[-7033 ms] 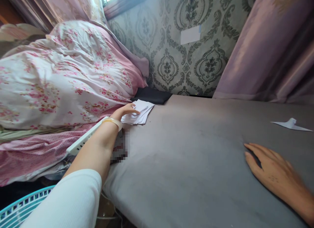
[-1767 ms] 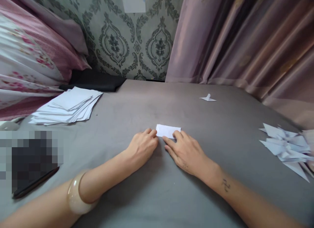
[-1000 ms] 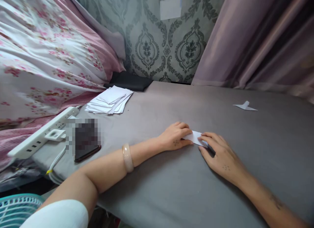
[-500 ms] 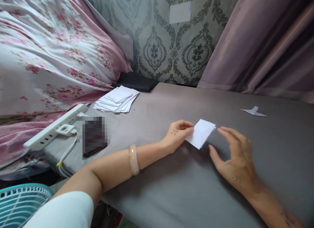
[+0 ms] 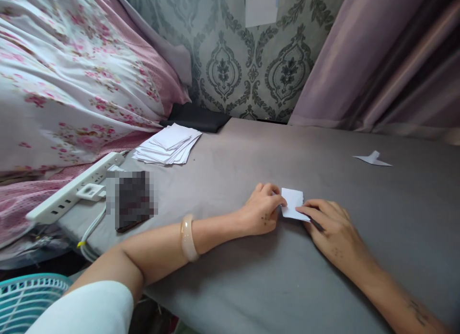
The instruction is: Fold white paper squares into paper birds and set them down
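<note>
A small folded white paper [image 5: 293, 203] is between my two hands, just over the grey cloth surface [image 5: 251, 152]. My left hand [image 5: 264, 208] pinches its left edge, with the thumb on top. At the paper's lower right corner, my right hand [image 5: 328, 228] closes its thumb and fingers on the edge. The fingers under the paper are hidden. Farther right lies a small folded white paper piece with pointed ends [image 5: 373, 158].
A stack of white paper sheets [image 5: 168, 144] lies at the back left by a black folded item [image 5: 197, 117]. Nearer are a white power strip [image 5: 75, 185] and a blurred-out dark device [image 5: 132, 200]. A teal basket-like grille [image 5: 32, 300] stands lower left.
My right hand has come left and now grips the paper's right side. The paper has turned and sits slightly lower. My left thumb has shifted onto its top face.
</note>
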Demonstrator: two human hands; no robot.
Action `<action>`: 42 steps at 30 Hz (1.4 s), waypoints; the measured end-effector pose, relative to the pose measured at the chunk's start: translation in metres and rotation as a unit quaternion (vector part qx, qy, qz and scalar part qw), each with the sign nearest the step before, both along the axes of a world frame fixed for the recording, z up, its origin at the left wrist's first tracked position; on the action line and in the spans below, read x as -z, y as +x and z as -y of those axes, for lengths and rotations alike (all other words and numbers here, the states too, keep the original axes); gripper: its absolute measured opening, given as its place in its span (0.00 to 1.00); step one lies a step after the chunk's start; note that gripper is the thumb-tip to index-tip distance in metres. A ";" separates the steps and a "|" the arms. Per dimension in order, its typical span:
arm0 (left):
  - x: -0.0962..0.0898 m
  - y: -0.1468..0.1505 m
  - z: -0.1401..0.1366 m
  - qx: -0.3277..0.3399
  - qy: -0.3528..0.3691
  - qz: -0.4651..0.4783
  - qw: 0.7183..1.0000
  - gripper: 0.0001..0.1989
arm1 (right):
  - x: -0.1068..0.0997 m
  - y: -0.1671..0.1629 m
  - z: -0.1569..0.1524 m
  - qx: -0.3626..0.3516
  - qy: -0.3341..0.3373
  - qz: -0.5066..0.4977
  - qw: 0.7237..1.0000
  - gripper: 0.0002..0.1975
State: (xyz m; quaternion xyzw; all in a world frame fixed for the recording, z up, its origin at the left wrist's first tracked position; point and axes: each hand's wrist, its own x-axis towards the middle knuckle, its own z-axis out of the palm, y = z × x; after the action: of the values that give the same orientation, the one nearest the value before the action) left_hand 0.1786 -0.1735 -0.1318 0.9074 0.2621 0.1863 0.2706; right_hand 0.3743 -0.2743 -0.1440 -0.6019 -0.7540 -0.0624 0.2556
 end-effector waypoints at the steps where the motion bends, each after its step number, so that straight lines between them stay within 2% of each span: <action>1: 0.000 -0.001 0.000 0.014 0.022 -0.013 1.000 0.22 | 0.002 0.000 -0.001 0.008 -0.010 -0.011 1.000 0.14; 6: -0.001 -0.003 -0.001 0.035 0.055 -0.018 0.998 0.15 | 0.003 0.001 -0.002 0.002 -0.029 -0.017 0.999 0.14; 10: -0.006 -0.004 0.004 0.044 0.077 -0.010 0.996 0.11 | -0.007 -0.006 0.006 -0.002 -0.047 -0.014 0.999 0.13; 13: -0.009 -0.004 0.007 0.039 0.086 -0.009 0.996 0.09 | -0.014 -0.010 0.010 0.004 -0.071 -0.052 0.996 0.11; 15: -0.009 -0.003 0.007 0.024 0.071 0.000 0.997 0.09 | -0.016 -0.012 0.010 0.023 -0.091 -0.094 0.991 0.11; 20: -0.009 0.004 0.005 -0.051 -0.040 0.003 0.998 0.10 | -0.015 -0.011 0.001 0.083 -0.108 -0.176 0.975 0.11; 22: -0.011 0.006 0.004 -0.064 -0.061 0.002 0.996 0.11 | -0.015 -0.012 -0.002 0.110 -0.119 -0.199 0.967 0.12; 26: -0.013 0.010 0.003 -0.081 -0.075 0.006 0.994 0.14 | -0.016 -0.016 -0.007 0.147 -0.135 -0.222 0.955 0.13; 33: -0.006 0.015 0.001 -0.122 -0.089 0.013 0.988 0.10 | -0.013 -0.020 -0.011 0.187 -0.127 -0.225 0.948 0.12; 42: -0.002 0.017 -0.001 -0.126 -0.097 0.013 0.987 0.10 | -0.017 -0.020 -0.015 0.217 -0.157 -0.237 0.934 0.13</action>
State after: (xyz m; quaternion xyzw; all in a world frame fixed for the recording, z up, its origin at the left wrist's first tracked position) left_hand 0.1955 -0.1723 -0.1302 0.8340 0.3878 0.2041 0.3352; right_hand 0.3541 -0.2594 -0.1266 -0.7807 -0.5223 0.1476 0.3096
